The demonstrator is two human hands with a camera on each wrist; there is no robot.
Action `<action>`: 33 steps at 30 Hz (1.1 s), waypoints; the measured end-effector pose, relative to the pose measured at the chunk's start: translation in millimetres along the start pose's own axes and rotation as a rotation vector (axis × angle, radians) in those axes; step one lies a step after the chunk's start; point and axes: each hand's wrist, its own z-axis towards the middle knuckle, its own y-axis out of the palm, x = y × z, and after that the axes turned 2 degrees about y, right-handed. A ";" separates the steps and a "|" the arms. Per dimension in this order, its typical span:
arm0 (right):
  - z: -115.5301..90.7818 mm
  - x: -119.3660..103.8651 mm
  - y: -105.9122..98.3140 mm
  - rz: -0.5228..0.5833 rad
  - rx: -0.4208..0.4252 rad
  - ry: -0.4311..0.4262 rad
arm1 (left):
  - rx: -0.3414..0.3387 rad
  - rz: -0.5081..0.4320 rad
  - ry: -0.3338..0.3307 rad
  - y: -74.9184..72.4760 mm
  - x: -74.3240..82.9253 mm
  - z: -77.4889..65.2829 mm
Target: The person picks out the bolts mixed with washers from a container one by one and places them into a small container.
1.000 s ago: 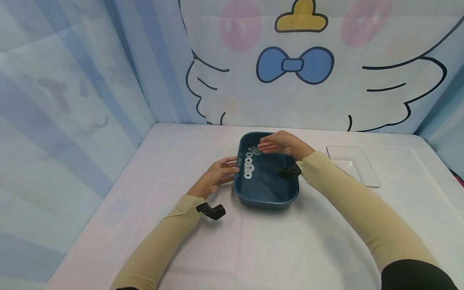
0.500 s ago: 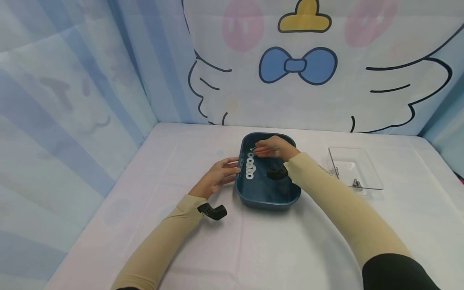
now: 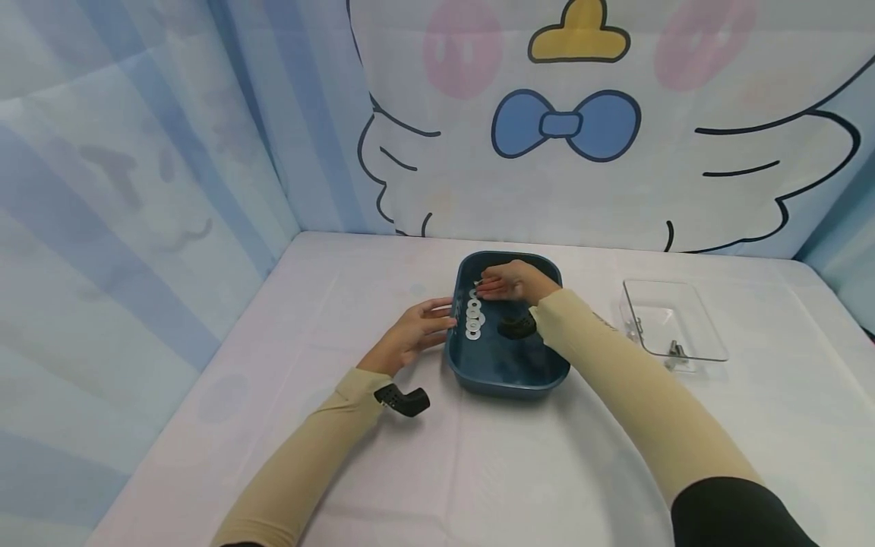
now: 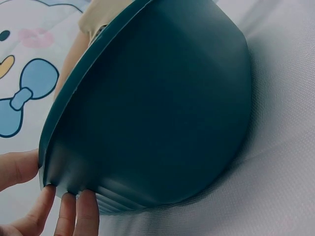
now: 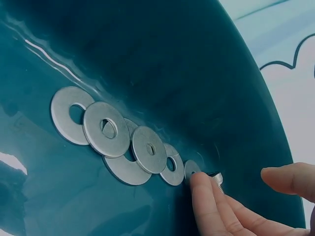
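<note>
My right hand (image 3: 507,281) reaches into a dark blue-green plastic basin (image 3: 516,376). In the right wrist view its fingertips (image 5: 202,189) touch or nearly touch a small washer (image 5: 190,168) and a screw (image 5: 218,179); the thumb stands apart from them. Much of the screw is hidden behind the fingers. Several larger flat metal washers (image 5: 150,162) lie overlapping in a row along the basin's inner wall. My left hand (image 3: 412,332) rests against the basin's left side. In the left wrist view its straight fingers (image 4: 67,211) touch the outer wall, with the thumb at the rim.
Right of the basin stands a clear square plastic container (image 3: 683,300) with a few metal screws (image 3: 675,351) in it. Beneath everything is a white-covered table (image 3: 547,471). A printed curtain (image 3: 465,190) hangs at the table's back edge.
My right hand has shifted slightly left and down inside the basin, close over the upper washers. Its forearm has uncovered the screws in the clear container. The left hand keeps its place on the basin.
</note>
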 end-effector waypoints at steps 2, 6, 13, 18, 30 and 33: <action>0.9 -0.4 0.2 0.002 0.003 0.005 | 0.000 0.000 -0.001 0.0 0.1 0.1; 3.1 -1.1 0.3 -0.008 0.021 0.011 | -0.003 0.006 0.000 -0.4 -0.1 0.0; 5.1 -0.6 3.5 -0.037 0.027 -0.002 | -0.011 0.016 -0.002 -1.1 0.4 -0.1; 9.4 1.9 4.5 -0.106 0.038 -0.030 | -0.015 0.021 -0.002 -1.1 0.0 -0.3; 10.1 5.8 3.8 -0.243 0.044 -0.134 | -0.012 0.022 -0.001 -0.5 -0.5 0.6; 7.8 6.3 5.0 -0.254 0.052 -0.137 | -0.006 0.018 -0.008 -0.1 0.0 0.7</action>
